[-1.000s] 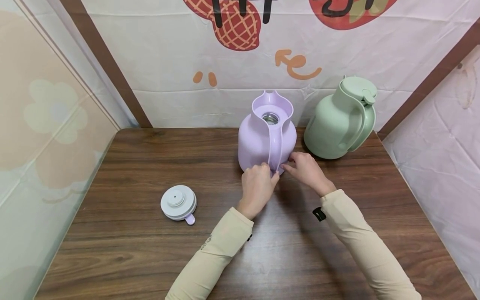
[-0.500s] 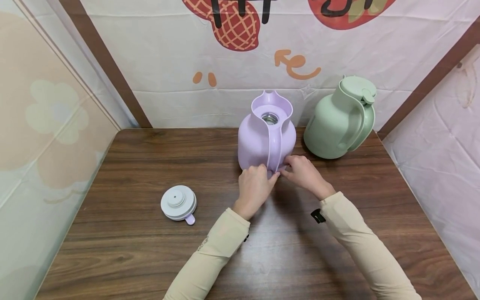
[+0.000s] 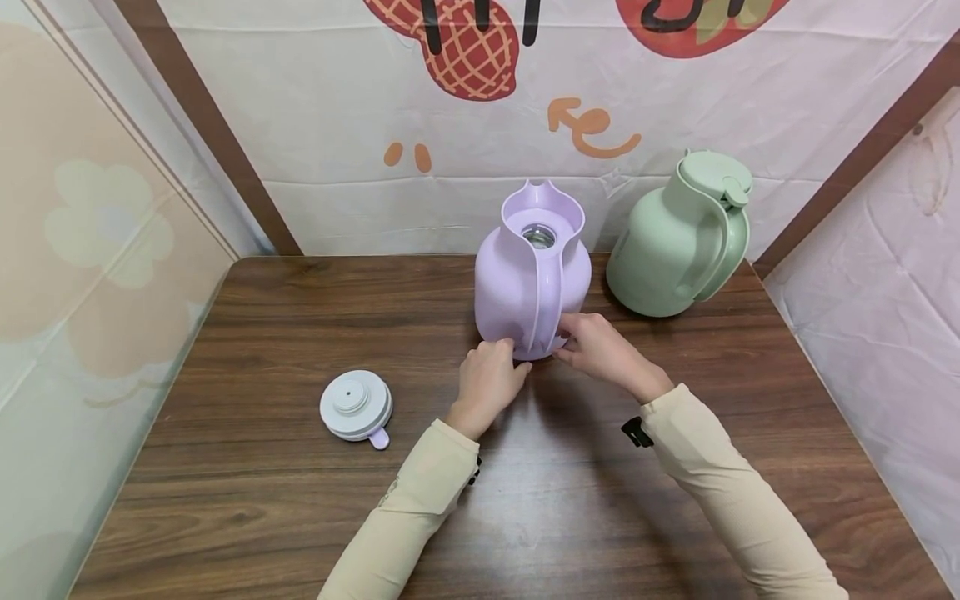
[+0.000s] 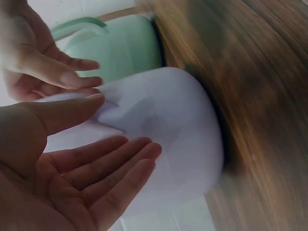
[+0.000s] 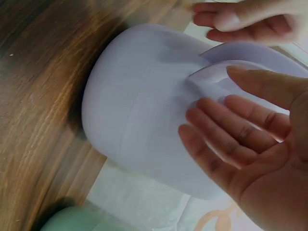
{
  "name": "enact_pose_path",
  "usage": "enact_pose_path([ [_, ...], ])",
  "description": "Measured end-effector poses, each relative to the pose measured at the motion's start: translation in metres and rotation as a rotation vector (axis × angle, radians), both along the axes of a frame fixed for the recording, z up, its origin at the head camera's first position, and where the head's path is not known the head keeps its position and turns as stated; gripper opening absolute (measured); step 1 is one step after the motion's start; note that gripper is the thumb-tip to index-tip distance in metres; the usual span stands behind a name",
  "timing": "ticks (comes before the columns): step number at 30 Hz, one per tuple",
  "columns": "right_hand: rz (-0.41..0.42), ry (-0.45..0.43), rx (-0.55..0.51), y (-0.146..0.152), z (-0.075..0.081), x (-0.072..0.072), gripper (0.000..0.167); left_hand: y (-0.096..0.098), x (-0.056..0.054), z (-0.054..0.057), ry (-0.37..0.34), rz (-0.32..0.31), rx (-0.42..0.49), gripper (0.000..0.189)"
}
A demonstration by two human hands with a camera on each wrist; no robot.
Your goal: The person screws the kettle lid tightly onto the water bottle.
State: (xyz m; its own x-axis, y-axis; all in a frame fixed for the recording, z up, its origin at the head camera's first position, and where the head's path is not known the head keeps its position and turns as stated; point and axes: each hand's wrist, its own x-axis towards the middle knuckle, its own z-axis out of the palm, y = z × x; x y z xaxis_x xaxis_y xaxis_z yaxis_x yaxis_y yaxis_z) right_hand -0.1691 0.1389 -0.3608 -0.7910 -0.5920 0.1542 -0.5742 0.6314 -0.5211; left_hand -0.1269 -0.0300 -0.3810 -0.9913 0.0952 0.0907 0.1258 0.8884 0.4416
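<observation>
Brown tabletop (image 3: 247, 517), uncovered purple jug (image 3: 512, 287), contents unclear, lidded green jug (image 3: 660, 254).

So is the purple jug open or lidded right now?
Open. In the head view nothing covers the mouth of the purple jug, and a white lid with a purple tab lies apart on the table.

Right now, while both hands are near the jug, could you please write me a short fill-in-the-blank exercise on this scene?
1. In the head view, the lidded vacuum jug at the back right is pale ____.
2. In the head view, the round white lid lies to the ____ of the uncovered lilac vacuum jug.
3. The left hand and right hand are near the lower end of the lilac jug's ____.

Missing words: green; left; handle.
</observation>
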Motion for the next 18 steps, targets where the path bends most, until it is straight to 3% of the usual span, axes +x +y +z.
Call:
enact_pose_path([
  [10,0.049,-0.027,-0.045,-0.007,0.005,0.002,0.019,-0.032,0.001,-0.010,-0.123,0.054,0.012,0.028],
  [18,0.045,-0.061,-0.043,-0.008,0.008,0.001,0.019,-0.070,0.002,0.001,-0.158,0.088,-0.014,0.031],
])
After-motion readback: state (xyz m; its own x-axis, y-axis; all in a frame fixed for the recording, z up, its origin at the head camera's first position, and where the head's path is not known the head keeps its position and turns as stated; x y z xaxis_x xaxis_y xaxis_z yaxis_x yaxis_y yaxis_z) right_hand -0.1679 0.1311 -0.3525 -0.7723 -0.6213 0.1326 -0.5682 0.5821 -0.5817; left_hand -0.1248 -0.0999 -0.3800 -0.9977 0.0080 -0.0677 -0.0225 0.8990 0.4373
